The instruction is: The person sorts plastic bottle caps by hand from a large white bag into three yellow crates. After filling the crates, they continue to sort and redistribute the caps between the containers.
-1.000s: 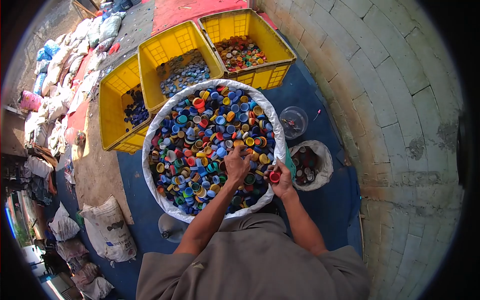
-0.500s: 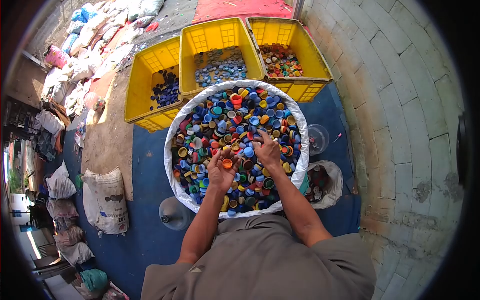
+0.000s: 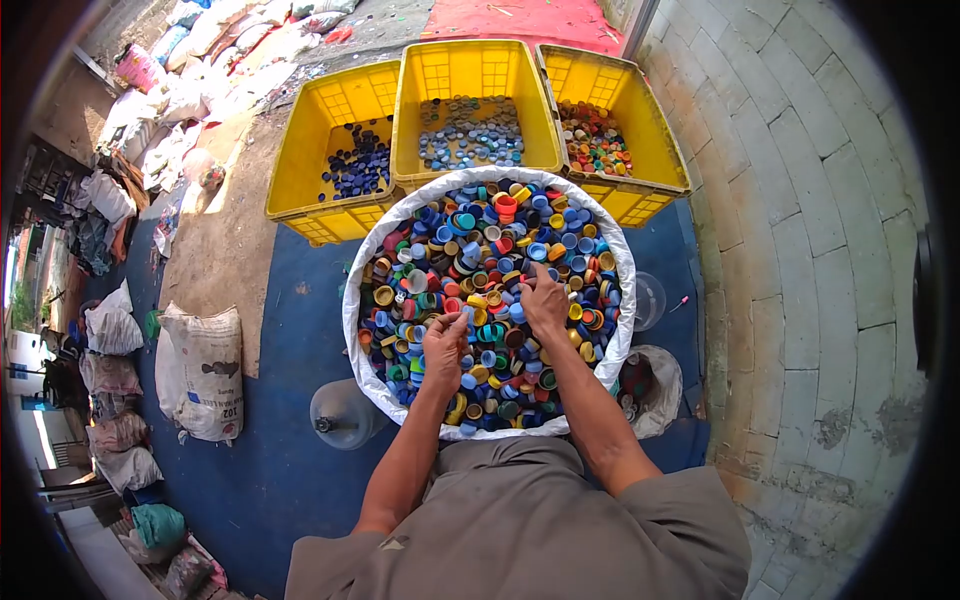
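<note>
A round container with a white rim [image 3: 352, 315] is full of mixed coloured bottle caps [image 3: 490, 385]. Over the left middle of the caps is my left hand [image 3: 445, 345], its fingers curled together; whatever they hold, if anything, is hidden. My right hand [image 3: 543, 303] touches the caps right of centre, with its fingers bent down and pressed close. What lies under those fingertips is too small to name. A red cap [image 3: 506, 207] lies near the far side of the heap.
Beyond the container stand three yellow crates: left [image 3: 340, 219] with dark blue caps, middle [image 3: 480, 60] with light blue ones, right [image 3: 640, 130] with red, orange and green ones. A clear jug [image 3: 343, 415], a white sack [image 3: 205, 370] and a block wall [image 3: 790, 260] flank it.
My left hand has turned from palm up with an orange cap to curled fingers, and that cap no longer shows. My right hand's fingers are closer together. The whole view has shifted slightly.
</note>
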Motion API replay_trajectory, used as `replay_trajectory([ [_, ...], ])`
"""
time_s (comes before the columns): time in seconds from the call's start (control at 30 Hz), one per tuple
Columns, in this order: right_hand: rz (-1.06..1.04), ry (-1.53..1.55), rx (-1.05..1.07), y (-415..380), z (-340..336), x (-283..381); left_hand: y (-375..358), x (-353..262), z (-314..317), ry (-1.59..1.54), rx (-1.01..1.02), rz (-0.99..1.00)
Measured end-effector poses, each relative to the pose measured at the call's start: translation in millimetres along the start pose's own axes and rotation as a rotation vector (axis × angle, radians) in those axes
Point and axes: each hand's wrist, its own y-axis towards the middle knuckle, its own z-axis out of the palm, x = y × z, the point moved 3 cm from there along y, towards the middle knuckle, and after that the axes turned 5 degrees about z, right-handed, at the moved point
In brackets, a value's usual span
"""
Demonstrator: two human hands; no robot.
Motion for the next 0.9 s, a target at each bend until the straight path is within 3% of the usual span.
replay_trajectory([
  [0.03, -0.001, 0.04, -0.007, -2.2, -3.5, -1.5, 4.5, -0.9, 3.2, 0.058, 0.007, 0.028],
  [0.13, 0.088, 0.568, 0.049, -7.8, -7.5, -12.4, 20.6, -11.3, 25.4, 0.352, 0.046, 0.263],
  [0.17, 0.153, 0.871, 0.11, -13.7, -9.3, -18.1, 34.5, -8.3, 28.4, 0.456, 0.071, 0.422],
  [0.2, 0.222, 1.064, 0.226, -20.6, -13.1, -22.0, 42.3, -12.0, 36.7, 0.518, 0.098, 0.381],
  [0.27, 0.352, 1.451, 0.465, -36.4, -24.9, -28.9, 65.2, -13.7, 50.0, 0.741, 0.082, 0.528],
  [0.4, 0.459, 1.868, 0.624, -72.9, -39.0, -42.0, 96.5, -19.0, 80.2, 1.077, 0.096, 0.743],
  [0.53, 0.554, 1.929, 0.618, -99.0, -44.7, -57.2, 115.3, -13.0, 95.2, 1.319, 0.167, 0.843],
  [0.8, 0.567, 1.994, 0.613, -114.9, -42.3, -76.4, 123.2, -12.9, 108.8, 1.487, 0.191, 0.711],
  [0.9, 0.535, 1.977, 0.669, -110.3, -46.5, -71.9, 125.8, -13.2, 106.8, 1.468, 0.266, 0.826],
])
